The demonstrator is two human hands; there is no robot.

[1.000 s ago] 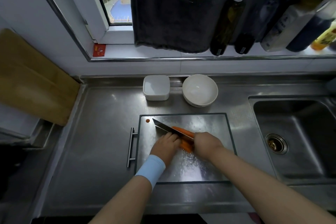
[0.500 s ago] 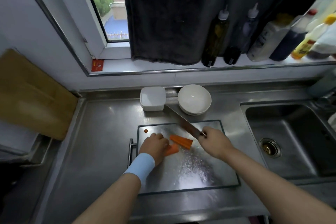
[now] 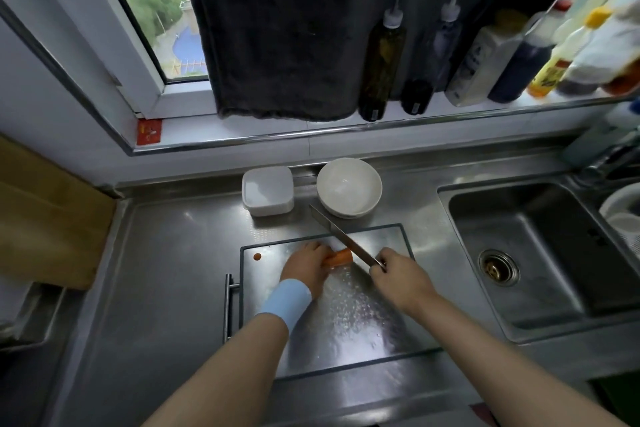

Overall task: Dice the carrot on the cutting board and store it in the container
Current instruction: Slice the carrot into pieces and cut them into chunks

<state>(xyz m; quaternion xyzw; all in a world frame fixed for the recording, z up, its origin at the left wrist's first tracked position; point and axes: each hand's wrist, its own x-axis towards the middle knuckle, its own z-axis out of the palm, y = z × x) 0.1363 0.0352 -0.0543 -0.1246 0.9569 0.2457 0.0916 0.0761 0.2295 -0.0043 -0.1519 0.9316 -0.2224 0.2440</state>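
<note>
With the carrot (image 3: 338,257) pieces now gathered under the left hand (image 3: 306,265) on the board (image 3: 346,319), the knife (image 3: 343,239), clenched in the right hand (image 3: 398,276), has been swung back beside that grip, so slicing is judged about to resume.

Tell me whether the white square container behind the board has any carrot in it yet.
Empty. The container stands open with only its pale white bottom showing; the carrot lies on the cutting board under the left hand.
</note>
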